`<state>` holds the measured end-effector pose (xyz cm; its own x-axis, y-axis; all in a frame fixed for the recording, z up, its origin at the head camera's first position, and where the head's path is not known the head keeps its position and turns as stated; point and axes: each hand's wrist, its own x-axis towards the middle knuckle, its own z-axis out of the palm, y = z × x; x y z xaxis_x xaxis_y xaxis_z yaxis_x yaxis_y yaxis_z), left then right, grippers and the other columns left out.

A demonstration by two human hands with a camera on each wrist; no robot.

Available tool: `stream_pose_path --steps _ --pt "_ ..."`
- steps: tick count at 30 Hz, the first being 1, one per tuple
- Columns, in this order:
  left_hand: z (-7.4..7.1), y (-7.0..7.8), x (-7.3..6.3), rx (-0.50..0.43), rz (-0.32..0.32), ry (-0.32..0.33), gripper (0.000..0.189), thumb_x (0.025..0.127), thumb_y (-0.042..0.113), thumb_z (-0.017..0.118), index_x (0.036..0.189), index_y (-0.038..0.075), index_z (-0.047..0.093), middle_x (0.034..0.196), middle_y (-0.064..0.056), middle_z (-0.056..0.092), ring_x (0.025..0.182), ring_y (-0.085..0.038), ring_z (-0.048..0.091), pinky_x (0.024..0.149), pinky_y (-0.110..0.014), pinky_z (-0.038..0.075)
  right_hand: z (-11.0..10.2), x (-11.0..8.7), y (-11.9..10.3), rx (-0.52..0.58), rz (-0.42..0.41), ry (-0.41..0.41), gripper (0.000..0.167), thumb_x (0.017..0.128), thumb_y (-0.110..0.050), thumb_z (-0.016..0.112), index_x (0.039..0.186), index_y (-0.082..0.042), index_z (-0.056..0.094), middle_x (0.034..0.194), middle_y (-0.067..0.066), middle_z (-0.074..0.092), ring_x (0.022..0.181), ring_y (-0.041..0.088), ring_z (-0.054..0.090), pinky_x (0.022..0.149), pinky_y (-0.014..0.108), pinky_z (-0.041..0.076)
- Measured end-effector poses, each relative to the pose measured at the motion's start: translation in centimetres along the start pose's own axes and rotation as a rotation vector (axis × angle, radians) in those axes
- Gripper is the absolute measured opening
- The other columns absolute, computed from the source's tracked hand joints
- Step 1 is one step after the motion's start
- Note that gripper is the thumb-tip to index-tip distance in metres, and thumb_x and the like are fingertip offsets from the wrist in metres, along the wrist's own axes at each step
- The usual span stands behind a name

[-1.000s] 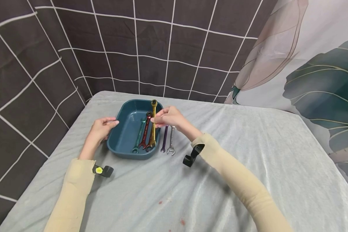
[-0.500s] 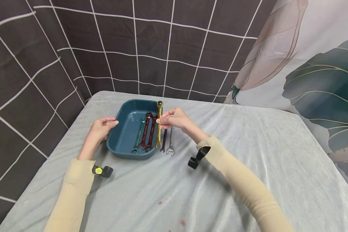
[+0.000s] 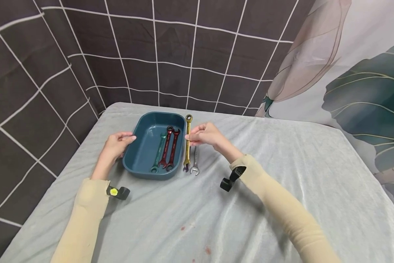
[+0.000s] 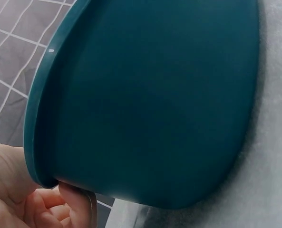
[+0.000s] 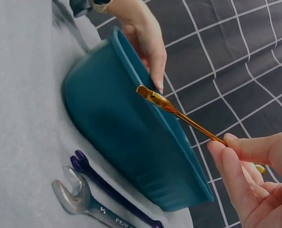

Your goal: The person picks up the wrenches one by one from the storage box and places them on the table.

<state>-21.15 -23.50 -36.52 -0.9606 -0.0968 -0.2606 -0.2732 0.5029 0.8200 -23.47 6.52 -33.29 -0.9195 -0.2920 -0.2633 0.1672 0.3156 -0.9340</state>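
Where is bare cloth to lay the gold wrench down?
Free: right of the silver wrench, and the wide front of the table. Crowded: the strip between the tray and silver wrench, where the purple wrench lies.

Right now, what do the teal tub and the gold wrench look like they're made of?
The teal oblong tub looks like moulded plastic: a smooth, satin wall with a rolled rim. The slim gold wrench looks like metal with a glossy gold finish, judging by its bright glints.
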Motion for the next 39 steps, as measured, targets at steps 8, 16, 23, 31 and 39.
stream_pose_path --steps 8,16,23,31,39 --pt "0.0 0.0 0.0 -0.012 0.013 0.004 0.050 0.098 0.031 0.054 0.139 0.004 0.048 0.087 0.002 0.050 0.059 -0.005 0.042 0.054 -0.024 0.040 -0.6 0.0 1.1 0.017 0.034 0.003 0.016 0.084 -0.005 0.072 0.094 0.004 0.064 0.066 -0.002 0.069 0.056 0.006 0.064 0.072 0.031 0.057" --pt "0.1 0.0 -0.1 -0.014 0.010 -0.005 0.051 0.098 0.031 0.053 0.140 0.003 0.046 0.089 0.003 0.050 0.063 -0.004 0.043 0.056 -0.024 0.041 -1.4 -0.3 2.3 0.038 0.087 -0.004 0.013 0.085 -0.003 0.071 0.093 0.003 0.063 0.064 -0.002 0.068 0.056 0.006 0.064 0.070 0.028 0.056" --pt "0.0 -0.2 0.0 -0.020 0.015 -0.001 0.051 0.098 0.031 0.054 0.140 0.003 0.046 0.088 0.003 0.050 0.055 -0.005 0.038 0.052 -0.024 0.038 -2.2 -0.2 3.3 0.055 0.121 -0.026 0.019 0.085 0.000 0.068 0.102 0.008 0.063 0.066 -0.001 0.069 0.057 0.007 0.065 0.065 0.023 0.056" --pt "0.0 -0.1 0.0 -0.006 0.015 0.003 0.050 0.098 0.031 0.054 0.139 0.003 0.047 0.090 0.002 0.052 0.058 -0.005 0.041 0.053 -0.024 0.039 -2.7 -0.3 4.3 0.037 0.172 -0.013 0.024 0.086 0.000 0.067 0.107 0.010 0.061 0.065 -0.001 0.067 0.057 0.006 0.064 0.062 0.018 0.054" --pt "0.0 -0.2 0.1 0.005 0.022 0.008 0.050 0.098 0.031 0.054 0.138 0.003 0.048 0.102 -0.005 0.054 0.062 -0.004 0.043 0.054 -0.024 0.040 -3.2 0.1 5.0 0.069 0.220 -0.020 0.023 0.086 0.002 0.066 0.107 0.011 0.060 0.066 0.002 0.066 0.057 0.008 0.064 0.060 0.017 0.054"
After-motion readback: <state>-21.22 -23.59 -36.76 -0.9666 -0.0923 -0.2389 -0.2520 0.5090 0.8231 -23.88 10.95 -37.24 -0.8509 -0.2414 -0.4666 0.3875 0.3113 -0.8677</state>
